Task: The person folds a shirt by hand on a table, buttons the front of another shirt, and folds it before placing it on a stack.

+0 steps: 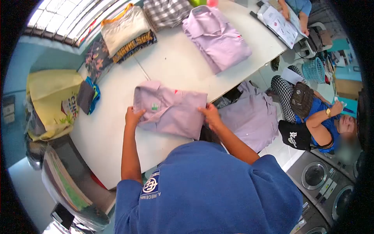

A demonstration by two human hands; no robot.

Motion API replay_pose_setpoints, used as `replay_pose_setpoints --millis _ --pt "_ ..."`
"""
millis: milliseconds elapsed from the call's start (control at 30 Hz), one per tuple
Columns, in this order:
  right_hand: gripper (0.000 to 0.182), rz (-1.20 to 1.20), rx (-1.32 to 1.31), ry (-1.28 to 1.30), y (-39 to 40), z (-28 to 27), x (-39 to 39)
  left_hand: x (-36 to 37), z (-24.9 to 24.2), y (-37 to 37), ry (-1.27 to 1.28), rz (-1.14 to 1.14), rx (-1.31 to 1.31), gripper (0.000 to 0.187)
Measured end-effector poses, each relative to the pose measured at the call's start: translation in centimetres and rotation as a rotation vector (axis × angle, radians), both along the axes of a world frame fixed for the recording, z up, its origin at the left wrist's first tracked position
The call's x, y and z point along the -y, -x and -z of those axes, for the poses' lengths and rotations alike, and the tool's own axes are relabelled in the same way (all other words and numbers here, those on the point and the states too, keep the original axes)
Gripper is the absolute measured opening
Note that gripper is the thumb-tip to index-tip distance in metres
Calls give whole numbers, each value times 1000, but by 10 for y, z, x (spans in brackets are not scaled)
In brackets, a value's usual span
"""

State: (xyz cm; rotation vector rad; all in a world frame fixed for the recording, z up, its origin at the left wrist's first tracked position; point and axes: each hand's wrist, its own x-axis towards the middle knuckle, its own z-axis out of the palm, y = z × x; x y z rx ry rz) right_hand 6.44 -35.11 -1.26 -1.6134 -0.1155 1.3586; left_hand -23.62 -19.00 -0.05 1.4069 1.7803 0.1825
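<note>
A folded lilac collared shirt lies flat on the white table, its collar toward the left and a small green mark inside the neck. My left hand pinches its left edge beside the collar, thumb on top. At the opposite end, my right hand grips the right edge, thumb above and fingers partly hidden beneath the cloth. Farther back on the table rests a stack of folded lilac shirts. More lilac garments lie heaped just right of my right forearm, below the table's edge.
Folded clothes and a checked garment line the back of the white table. A yellow bag hangs at the left. At the right are a seated person, a blue basket and washing machines. Another person's hands touch papers.
</note>
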Motion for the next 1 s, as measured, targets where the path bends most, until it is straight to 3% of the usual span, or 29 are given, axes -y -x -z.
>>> replay_pose_setpoints --millis 67,200,267,500,600,700,733,800,867,933,967,1000 --pt "47 -87 -232 2 3 3 -2 0 8 0 -16 8 -41 61" --pt "50 -108 -302 -117 1 -13 -11 -7 18 6 216 -24 121 49" --pt "49 -106 -303 -118 -3 -4 -11 -6 6 -7 330 -76 194 46" --pt "42 -71 -212 -121 -16 22 2 -3 -14 -38 272 -93 353 56" --pt "46 -67 -198 -162 -34 22 2 -15 -8 -61 118 -53 399 58" --pt "45 -72 109 -258 -58 15 -17 -43 -3 -81 66 -5 457 56" --pt "46 -66 342 -367 -67 42 -20 -54 -2 -89 39 -5 381 57" --pt "45 34 423 -295 -93 24 -35 -75 -4 -99 -51 81 205 58" --pt "41 332 275 -278 -120 7 -50 -91 -2 -102 -110 153 97 58" --pt "45 372 221 -278 -148 1 -61 -100 2 -103 -449 220 -16 56" --pt "45 366 217 -275 -156 1 -68 -100 -1 -103 -445 215 -22 56" --pt "46 406 159 -300 -163 -1 -75 -98 -18 -115 -613 236 -124 53"
